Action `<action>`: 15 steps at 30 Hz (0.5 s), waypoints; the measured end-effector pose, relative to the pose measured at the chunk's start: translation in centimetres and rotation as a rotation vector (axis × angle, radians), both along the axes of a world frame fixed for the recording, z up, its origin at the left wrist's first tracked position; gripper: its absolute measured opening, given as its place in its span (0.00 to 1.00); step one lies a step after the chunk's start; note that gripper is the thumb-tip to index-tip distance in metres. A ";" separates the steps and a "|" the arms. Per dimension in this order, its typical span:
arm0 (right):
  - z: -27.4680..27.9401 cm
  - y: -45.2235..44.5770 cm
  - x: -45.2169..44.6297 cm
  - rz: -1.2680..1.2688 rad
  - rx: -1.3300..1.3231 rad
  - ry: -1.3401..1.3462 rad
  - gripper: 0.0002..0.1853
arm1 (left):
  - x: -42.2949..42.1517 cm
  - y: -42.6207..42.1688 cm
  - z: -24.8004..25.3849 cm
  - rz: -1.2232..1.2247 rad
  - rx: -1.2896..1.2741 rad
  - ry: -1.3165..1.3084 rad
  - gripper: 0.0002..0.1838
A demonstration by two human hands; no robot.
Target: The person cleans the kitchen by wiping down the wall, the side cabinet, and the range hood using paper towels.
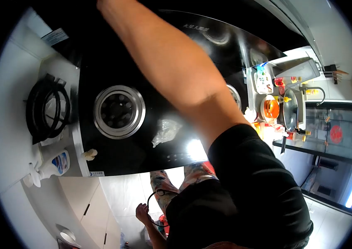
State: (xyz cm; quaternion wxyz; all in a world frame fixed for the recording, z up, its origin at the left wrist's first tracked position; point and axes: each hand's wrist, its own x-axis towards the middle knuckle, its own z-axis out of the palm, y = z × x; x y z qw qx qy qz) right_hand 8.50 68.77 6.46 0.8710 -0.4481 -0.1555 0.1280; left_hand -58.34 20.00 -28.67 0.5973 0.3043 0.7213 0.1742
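Observation:
My left hand (142, 213) is low beside my leg, its fingers closed on a thin black ring (149, 207). My right forearm (171, 54) stretches across the black gas stove (151, 155) toward the top left. The right hand itself is past the upper edge of the view. Beneath the arm, the left burner (119, 111) shows without a pan support over it, and the right burner (235, 95) is mostly hidden. A crumpled piece of clear plastic (165, 132) lies on the stove's glass top.
Black pan supports (47, 110) lie on the left counter, near a white spray bottle (53, 164). A small beige lump (89, 155) is at the stove's left front corner. On the right counter stand an orange bowl (271, 108), a wok (291, 110) and several bottles.

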 end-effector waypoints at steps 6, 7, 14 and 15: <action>-2.2 -9.4 8.5 -0.151 0.032 -0.075 0.11 | 1.2 -0.2 -0.3 -0.062 -0.044 -0.037 0.20; -1.0 -14.5 10.0 -0.111 0.056 -0.040 0.10 | 1.9 -0.2 -0.5 -0.058 -0.060 0.005 0.19; 1.5 -38.1 22.4 -0.381 0.095 -0.007 0.10 | 5.9 -0.8 -1.1 -0.179 -0.058 -0.106 0.21; 1.4 -40.0 24.1 -0.441 0.110 0.003 0.10 | 6.6 -0.8 -1.4 -0.227 -0.071 -0.052 0.21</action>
